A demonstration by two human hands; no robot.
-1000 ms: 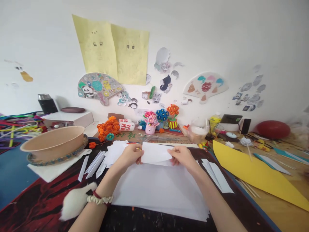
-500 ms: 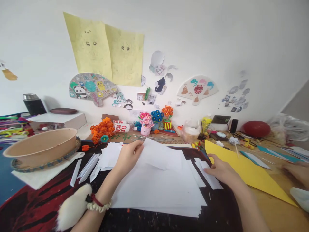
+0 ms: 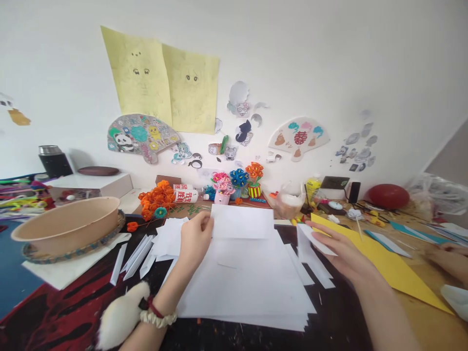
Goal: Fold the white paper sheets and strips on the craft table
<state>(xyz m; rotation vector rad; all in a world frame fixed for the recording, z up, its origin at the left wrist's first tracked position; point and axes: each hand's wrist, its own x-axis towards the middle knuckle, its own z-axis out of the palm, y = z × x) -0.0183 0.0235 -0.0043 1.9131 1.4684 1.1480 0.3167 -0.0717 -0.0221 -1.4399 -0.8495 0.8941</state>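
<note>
My left hand (image 3: pixel 196 239) is closed, its fingers pinching the left edge of a small white paper sheet (image 3: pixel 243 222). That sheet is tilted up above a stack of larger white paper (image 3: pixel 244 292). On the right, my right hand (image 3: pixel 338 246) grips a folded white paper strip (image 3: pixel 309 239) between thumb and fingers, lifted off the dark table mat. Under it lies another narrow white strip (image 3: pixel 321 273). Left of my left wrist are several folded paper strips (image 3: pixel 137 256) and a pile of small white sheets (image 3: pixel 171 238).
A beige basin (image 3: pixel 69 217) stands at the left, with orange craft flowers (image 3: pixel 159 197) behind the papers. Yellow card (image 3: pixel 387 270) lies at the right, near another person's hand (image 3: pixel 448 261). A white fluffy thing (image 3: pixel 122 317) hangs at my left wrist.
My right hand has picked the folded strip up from the mat. The small sheet in my left hand has swung from slanting to nearly level. The view has shifted slightly.
</note>
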